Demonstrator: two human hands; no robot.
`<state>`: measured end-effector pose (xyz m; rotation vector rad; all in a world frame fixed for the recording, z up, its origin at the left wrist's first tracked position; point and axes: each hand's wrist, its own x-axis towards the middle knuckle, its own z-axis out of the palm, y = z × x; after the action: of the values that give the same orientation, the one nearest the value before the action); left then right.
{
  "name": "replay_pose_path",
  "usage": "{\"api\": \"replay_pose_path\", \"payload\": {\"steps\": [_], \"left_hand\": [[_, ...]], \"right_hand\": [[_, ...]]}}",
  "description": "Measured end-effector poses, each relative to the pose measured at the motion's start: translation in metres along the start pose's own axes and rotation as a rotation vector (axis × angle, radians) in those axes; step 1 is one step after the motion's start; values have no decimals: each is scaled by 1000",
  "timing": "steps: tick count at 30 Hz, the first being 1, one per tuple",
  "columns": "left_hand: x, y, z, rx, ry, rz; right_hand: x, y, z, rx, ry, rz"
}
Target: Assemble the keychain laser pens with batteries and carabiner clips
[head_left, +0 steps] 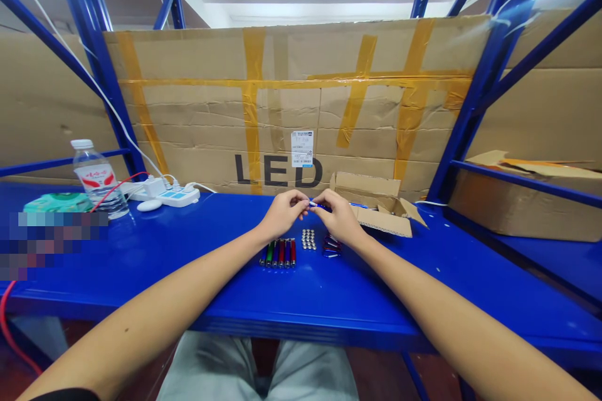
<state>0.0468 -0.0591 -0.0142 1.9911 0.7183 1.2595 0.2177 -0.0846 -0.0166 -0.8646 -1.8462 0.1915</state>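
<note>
A: Biggest first?
B: Taped cardboard sheet (301, 106) marked "LED" across the back. Blue tabletop (188, 263) under everything. Open cardboard box (376, 203) at the rear, just right of the hands.
A: Left side?
B: Water bottle (96, 178), upright, w/ white power strip (174, 195) beside it. Well apart from the work.
A: Hands?
B: Left hand (282, 213) and right hand (339, 216) a little above the tabletop, fingertips facing. Both pinched shut on one blue mini torch (320, 205), held crosswise btwn them. Left at its pale end, right round the blue barrel.
A: Below them?
B: Row of mini torches (278, 253) side by side: green, red, blue, red. Just right of that, silver round pieces (308, 239) in a tidy block, poss. button cells, too small to tell. Then carabiner clips (332, 245) in a small heap near the right wrist.
A: Tips for doing it well?
B: Prob. best to keep the pinch light and both ends in line, no forcing at an angle. Work low over the tabletop, to catch anything dropped. Keep wrists off the block of round pieces; easy to scatter.
</note>
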Motion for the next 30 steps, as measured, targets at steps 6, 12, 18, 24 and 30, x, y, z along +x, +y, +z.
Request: {"api": "replay_pose_path", "payload": {"steps": [6, 12, 18, 24, 30], "left_hand": [[-2, 1, 0, 157, 4, 8], [-3, 8, -1, 218, 1, 68], [-3, 8, -4, 218, -17, 102], [-5, 12, -4, 319, -22, 179], [-5, 16, -4, 458, -56, 305]], "right_hand": [[2, -2, -1, 14, -74, 50], [1, 2, -2, 30, -5, 41], [2, -2, -6, 168, -25, 88], [4, -8, -12, 232, -138, 226], [4, -4, -11, 445, -266, 375]]}}
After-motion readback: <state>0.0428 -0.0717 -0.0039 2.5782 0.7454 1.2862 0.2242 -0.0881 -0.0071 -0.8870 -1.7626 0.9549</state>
